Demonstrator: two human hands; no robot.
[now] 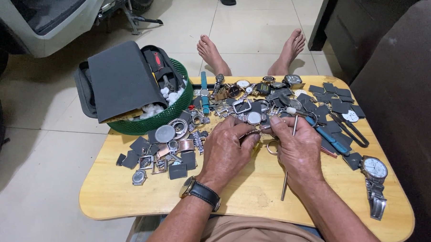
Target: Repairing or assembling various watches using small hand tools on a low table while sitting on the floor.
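A small watch part (256,132) is pinched between both hands, left (226,150) and right (298,150), at mid-surface (251,194). A green basket (153,121) under a grey pouch (121,79) sits at the far left corner.

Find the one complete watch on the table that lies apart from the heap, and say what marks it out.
It is the white-faced watch with a metal link band, alone by the table's right edge; the other watches crowd the far side.
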